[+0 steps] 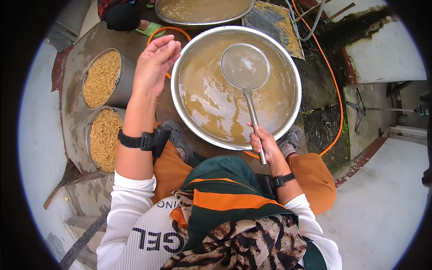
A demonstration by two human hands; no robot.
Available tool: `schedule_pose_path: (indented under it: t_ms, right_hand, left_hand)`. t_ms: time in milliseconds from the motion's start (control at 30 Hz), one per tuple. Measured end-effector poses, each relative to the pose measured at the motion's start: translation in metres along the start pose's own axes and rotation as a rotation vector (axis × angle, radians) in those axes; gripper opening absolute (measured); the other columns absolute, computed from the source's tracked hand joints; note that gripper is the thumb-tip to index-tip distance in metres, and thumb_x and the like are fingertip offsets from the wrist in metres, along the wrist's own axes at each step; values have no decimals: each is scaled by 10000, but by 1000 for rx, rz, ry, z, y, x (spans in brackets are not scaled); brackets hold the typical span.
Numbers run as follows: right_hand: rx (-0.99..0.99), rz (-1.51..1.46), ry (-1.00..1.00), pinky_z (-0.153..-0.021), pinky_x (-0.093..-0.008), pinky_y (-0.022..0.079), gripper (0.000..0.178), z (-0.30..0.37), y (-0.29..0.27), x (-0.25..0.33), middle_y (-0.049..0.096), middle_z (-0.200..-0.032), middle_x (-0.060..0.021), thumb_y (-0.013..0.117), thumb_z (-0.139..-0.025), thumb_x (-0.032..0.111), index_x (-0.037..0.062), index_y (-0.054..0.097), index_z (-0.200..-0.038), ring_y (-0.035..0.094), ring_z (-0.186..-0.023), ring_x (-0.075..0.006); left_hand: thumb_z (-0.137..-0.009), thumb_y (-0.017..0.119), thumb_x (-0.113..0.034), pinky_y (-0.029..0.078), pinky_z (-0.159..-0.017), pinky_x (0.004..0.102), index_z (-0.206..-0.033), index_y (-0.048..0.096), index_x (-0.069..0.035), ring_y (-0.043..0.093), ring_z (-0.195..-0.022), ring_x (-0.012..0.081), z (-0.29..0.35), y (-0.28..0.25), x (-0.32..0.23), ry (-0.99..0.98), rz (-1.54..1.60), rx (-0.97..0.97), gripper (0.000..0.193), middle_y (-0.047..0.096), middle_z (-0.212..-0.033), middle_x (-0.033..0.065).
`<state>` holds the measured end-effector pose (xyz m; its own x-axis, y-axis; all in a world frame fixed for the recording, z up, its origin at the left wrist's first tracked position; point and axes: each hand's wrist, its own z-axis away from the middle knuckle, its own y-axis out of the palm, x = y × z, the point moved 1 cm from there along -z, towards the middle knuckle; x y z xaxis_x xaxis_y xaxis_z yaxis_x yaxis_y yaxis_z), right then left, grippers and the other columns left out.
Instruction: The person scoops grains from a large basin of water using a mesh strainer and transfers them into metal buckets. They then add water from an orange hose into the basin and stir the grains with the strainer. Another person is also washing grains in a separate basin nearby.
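My right hand is wrapped round the metal handle of a round fine-mesh strainer. The strainer's mesh is over the murky, yellow-brown water in a wide steel basin; whether it touches the water I cannot tell. Held up at the basin's left rim is my left hand, its fingers bent and pressed together with the thumb against them. Anything inside those fingers is hidden. Both wrists wear black straps.
Two metal buckets full of golden grain stand at left. Beyond the basin are a second water-filled basin, a grain-strewn mat and another person's green slipper. An orange hose curves along the right.
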<state>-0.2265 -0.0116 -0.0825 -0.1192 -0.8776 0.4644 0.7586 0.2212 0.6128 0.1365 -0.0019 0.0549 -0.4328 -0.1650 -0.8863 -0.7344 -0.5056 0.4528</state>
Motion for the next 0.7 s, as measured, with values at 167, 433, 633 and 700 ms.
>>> schedule_pose_path:
  t_ms: [167, 433, 633, 700]
  right_hand:
    - [136, -136, 208, -349, -194, 322, 405, 52, 10, 3, 375, -600, 30, 373, -1001, 298, 31, 417, -1303, 354, -424, -48]
    - [74, -512, 479, -344, -198, 353, 427, 146, -9, -16, 411, -610, 18, 353, -1004, 324, 66, 384, -1344, 389, -411, -57]
    - [-38, -531, 295, -359, -175, 359, 355, 118, -45, -2, 424, -600, 31, 454, -971, 293, 39, 478, -1218, 392, -430, -49]
    - [-175, -467, 255, -367, -173, 366, 273, 90, -56, 16, 428, -589, 35, 477, -963, 261, 41, 504, -1123, 396, -437, -46]
  left_hand:
    - [-910, 565, -124, 502, -912, 330, -1193, 530, -2, 626, -994, 214, 1, 8, -4, -17, -35, -29, 310, 627, -1096, 146]
    - [-939, 320, 21, 465, -986, 386, -1374, 282, 46, 536, -1149, 324, 11, 23, -10, 37, -65, -4, 437, 399, -1352, 262]
    - [-840, 304, 148, 464, -985, 433, -1358, 281, 63, 456, -1216, 394, 10, 21, -5, 48, -69, -34, 526, 248, -1425, 266]
    - [-862, 319, 137, 437, -1017, 417, -1365, 266, 74, 415, -1252, 382, 9, 20, -5, 50, -39, -29, 510, 248, -1425, 263]
